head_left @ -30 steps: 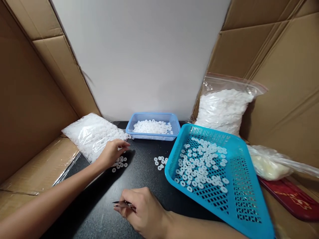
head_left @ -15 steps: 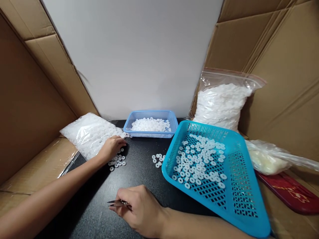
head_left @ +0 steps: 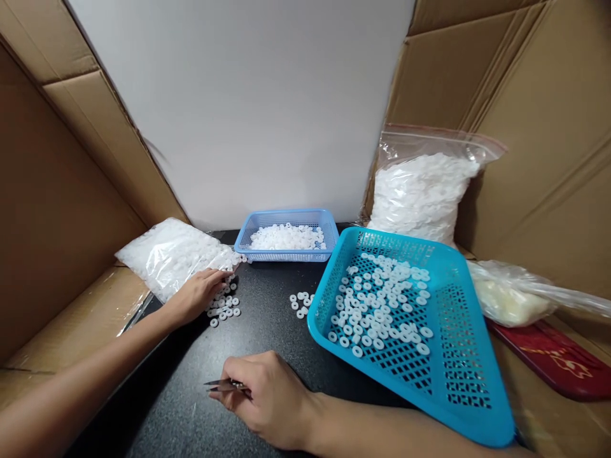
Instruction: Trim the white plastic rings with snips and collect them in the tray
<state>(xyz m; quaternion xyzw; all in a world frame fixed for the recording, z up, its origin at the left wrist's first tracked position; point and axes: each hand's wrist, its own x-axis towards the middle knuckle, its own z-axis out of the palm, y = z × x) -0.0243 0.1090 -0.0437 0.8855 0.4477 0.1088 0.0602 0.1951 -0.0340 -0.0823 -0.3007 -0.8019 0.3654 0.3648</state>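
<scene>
My left hand lies over a loose pile of white plastic rings, beside the clear bag filled with more of them. Its fingers are stretched toward the top of the pile, and the fingertips partly hide the rings there. Low in the middle, my right hand is closed around small metal snips, whose two pointed blades stick out to the left, slightly apart. Nothing shows between the blades. A few more rings lie on the black tabletop beside the turquoise basket.
A large turquoise basket with many rings stands at the right. Behind the tabletop's middle sits a smaller blue basket of rings. A full zip bag, a knotted bag and a red object are at the right, along cardboard walls.
My left hand has drawn back a little to the left and down, and its fingers have straightened. My right hand still holds the snips in nearly the same spot.
</scene>
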